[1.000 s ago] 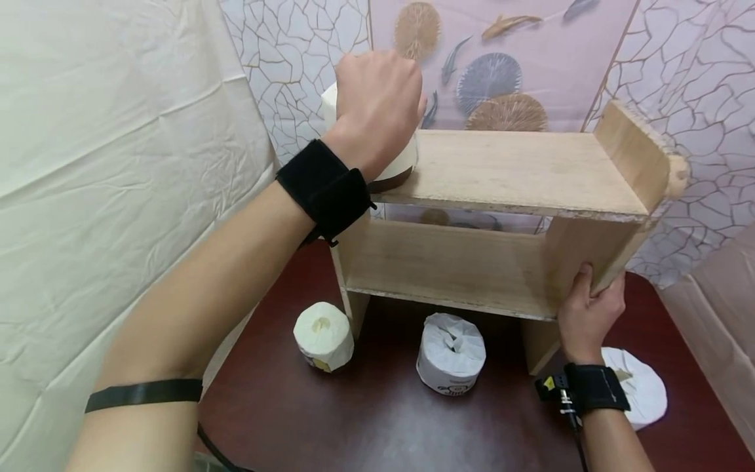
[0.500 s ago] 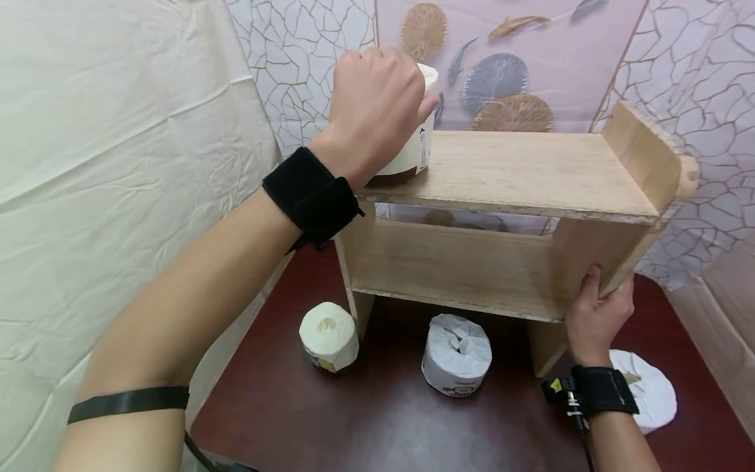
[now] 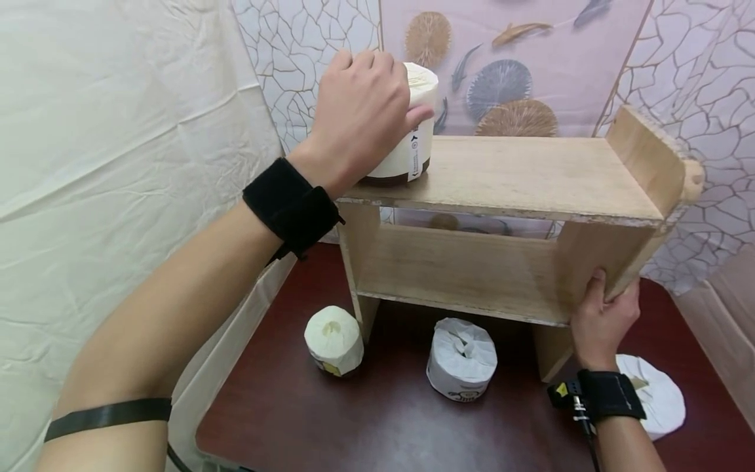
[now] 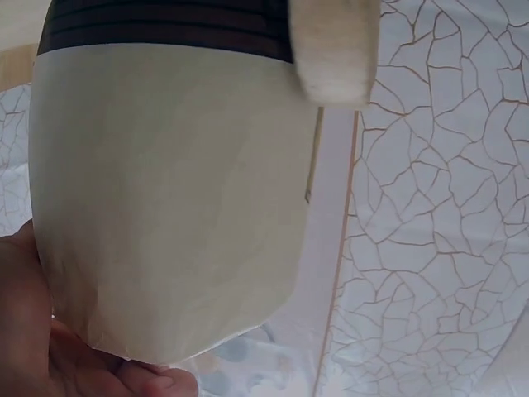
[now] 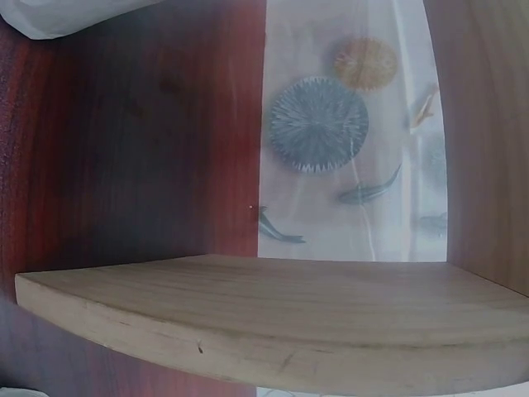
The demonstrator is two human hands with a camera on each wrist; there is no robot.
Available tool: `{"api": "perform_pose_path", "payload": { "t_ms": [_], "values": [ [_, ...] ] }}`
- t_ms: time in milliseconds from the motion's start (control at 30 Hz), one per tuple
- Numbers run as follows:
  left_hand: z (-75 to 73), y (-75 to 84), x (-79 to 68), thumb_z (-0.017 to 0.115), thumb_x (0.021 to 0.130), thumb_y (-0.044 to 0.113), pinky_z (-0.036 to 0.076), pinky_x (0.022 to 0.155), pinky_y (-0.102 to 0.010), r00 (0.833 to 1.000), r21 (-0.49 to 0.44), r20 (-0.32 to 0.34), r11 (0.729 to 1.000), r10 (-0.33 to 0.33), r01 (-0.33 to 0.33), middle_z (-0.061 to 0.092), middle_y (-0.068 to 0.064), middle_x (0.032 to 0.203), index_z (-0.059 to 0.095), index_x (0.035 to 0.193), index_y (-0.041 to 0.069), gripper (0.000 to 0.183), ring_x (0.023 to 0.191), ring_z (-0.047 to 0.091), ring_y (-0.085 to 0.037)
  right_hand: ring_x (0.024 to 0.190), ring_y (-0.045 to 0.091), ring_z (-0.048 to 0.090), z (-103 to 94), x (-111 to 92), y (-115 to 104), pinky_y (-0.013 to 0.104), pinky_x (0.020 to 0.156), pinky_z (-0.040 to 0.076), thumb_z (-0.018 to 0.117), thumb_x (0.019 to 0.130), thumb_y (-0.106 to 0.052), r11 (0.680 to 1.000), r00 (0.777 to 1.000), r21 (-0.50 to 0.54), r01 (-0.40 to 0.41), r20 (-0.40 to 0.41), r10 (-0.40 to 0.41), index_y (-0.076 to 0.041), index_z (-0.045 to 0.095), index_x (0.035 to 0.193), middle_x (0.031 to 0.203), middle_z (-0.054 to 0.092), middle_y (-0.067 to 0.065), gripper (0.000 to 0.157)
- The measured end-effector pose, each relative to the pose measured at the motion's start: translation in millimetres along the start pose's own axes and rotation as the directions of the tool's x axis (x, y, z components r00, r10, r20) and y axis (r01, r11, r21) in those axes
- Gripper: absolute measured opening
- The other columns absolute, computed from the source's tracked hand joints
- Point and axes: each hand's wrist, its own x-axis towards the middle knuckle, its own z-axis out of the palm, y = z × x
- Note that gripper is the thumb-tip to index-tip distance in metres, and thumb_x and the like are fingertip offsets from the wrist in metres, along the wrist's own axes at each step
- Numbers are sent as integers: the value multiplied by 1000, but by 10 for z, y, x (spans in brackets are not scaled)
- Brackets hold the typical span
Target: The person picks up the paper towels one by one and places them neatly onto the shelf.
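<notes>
Toilet roll (image 3: 400,157) stands on shelf unit (image 3: 531,174), top left end, held by left hand (image 3: 362,115); printed label (image 3: 415,154) more exposed than moments ago, likely final positioning. Right hand (image 3: 603,324) grips shelf unit's right side, seemingly steadying.

We take this for a draped recording booth: cream cloth (image 3: 118,164) hangs left of the bench (image 3: 354,423), a fish-printed backdrop (image 3: 466,26) stands behind it, and a cabled wrist device (image 3: 569,391) shows.
</notes>
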Motion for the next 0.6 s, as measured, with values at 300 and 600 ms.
{"api": "perform_pose_path", "payload": {
  "t_ms": [300,600],
  "values": [
    [82,-180,-8,42,109,61,41,96,-42,997,-183,-4,980,77,-76,66,-16,122,63,130,-4,71,109,58,-33,116,5,61,-6,9,26,20,96,43,61,106,-21,1000,1000,-8,22,-1,-22,-16,63,144,132,69,17,38],
    [158,-356,-61,51,108,57,38,95,-43,982,-298,-121,939,142,-173,66,-15,116,65,122,-2,62,109,55,-32,115,3,61,8,15,31,19,97,43,60,106,-18,1000,1000,-14,-8,-5,8,-12,63,143,132,68,19,38]
  ]
}}
